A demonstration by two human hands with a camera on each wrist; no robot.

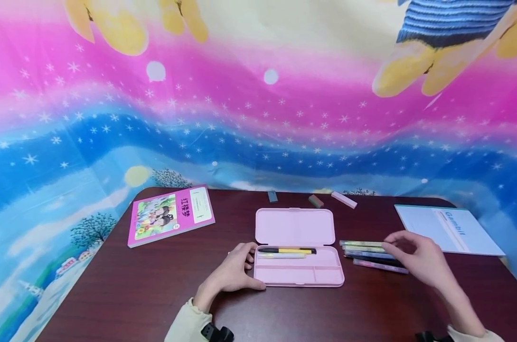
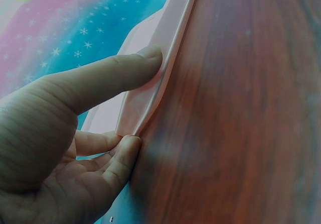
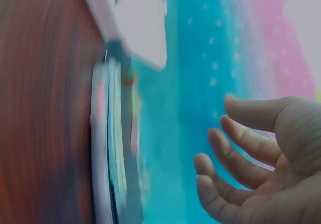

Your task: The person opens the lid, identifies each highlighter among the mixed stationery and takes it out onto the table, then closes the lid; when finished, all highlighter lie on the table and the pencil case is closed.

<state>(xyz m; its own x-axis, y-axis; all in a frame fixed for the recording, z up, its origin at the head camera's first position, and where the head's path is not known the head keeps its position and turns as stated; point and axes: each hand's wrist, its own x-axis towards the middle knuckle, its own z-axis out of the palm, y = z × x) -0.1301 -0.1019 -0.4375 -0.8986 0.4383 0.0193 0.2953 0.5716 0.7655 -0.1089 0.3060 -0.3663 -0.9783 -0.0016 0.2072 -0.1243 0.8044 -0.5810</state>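
A pink pencil case [image 1: 284, 276] lies on the table with its lid [image 1: 294, 227] folded back. In its long compartment are a yellow-and-black pen [image 1: 290, 251] and a pale yellow pen [image 1: 281, 256]. My left hand [image 1: 230, 270] grips the case's left end; in the left wrist view the thumb [image 2: 128, 73] presses its front side and the fingers bend round the corner. To the right of the case lies a group of several pens [image 1: 362, 249], a pink one [image 1: 380, 266] nearest me. Over their right ends hovers my right hand [image 1: 420, 259], fingers loosely bent, holding nothing in the right wrist view.
Behind the case lie a dark blue-grey eraser [image 1: 272, 196], a brown-and-green eraser [image 1: 315, 201] and a pale pink eraser [image 1: 344, 200]. A pink book [image 1: 170, 216] is at the left, a light blue notebook [image 1: 455, 230] at the right. A patterned cloth [image 1: 241, 118] hangs behind the table.
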